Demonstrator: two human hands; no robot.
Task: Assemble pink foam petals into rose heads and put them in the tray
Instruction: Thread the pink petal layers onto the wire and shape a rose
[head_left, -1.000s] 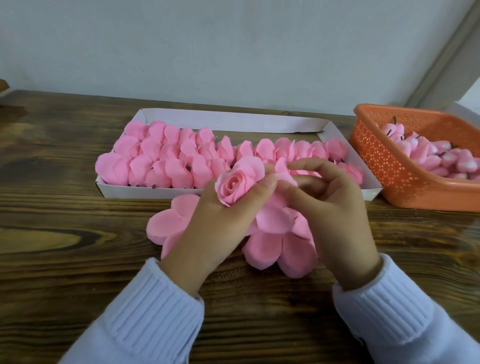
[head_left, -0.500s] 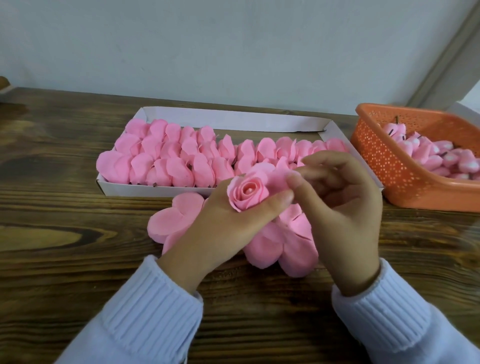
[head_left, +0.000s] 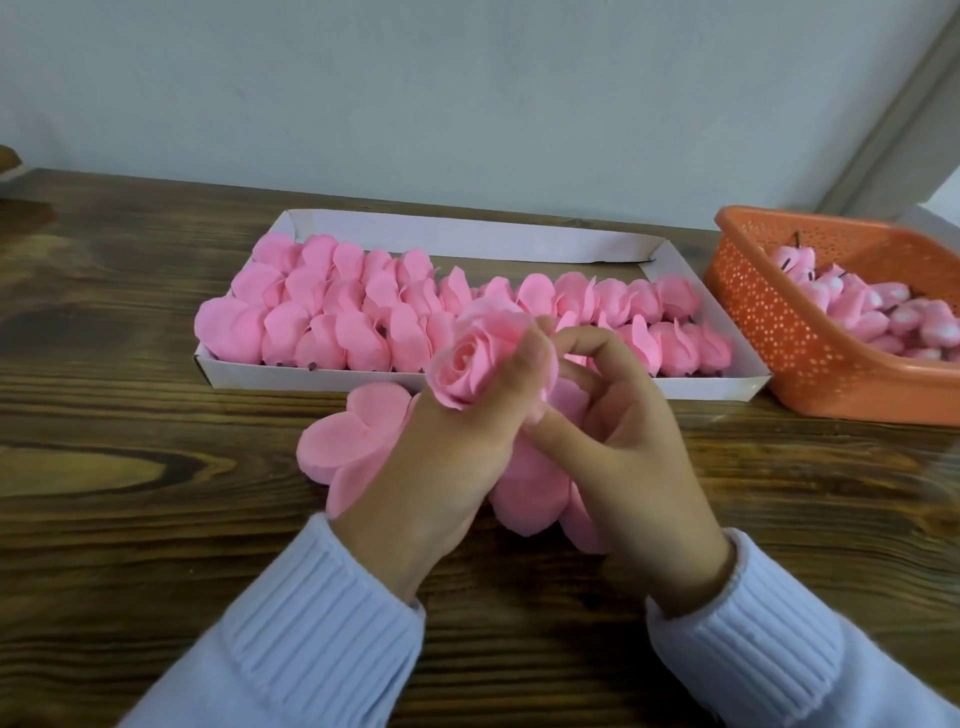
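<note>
From my remote seat, nearest the camera I see two pale blue ribbed sleeves (head_left: 311, 623) reaching in over the dark wooden table (head_left: 130, 493). The left hand (head_left: 441, 467) grips the pink foam rose head (head_left: 467, 369) from below, fingers curled round its base, holding it raised above the tabletop just in front of the tray. The rose head looks tightly wound at its centre, with wider, paler petals cupped round the outside, its face tilted toward the left. The right hand (head_left: 639, 467) meets it from the right, thumb and curled fingers pinching the rose head's outer edge, though blur softens the contact. Under both hands lie flat loose petals (head_left: 353, 436), spread on the wood. Beyond them, the white cardboard tray (head_left: 467, 236) holds rows of finished roses (head_left: 322, 322) lying on their sides, packed close. Further right sits an orange perforated basket (head_left: 779, 332) of pink buds (head_left: 872, 317).
</note>
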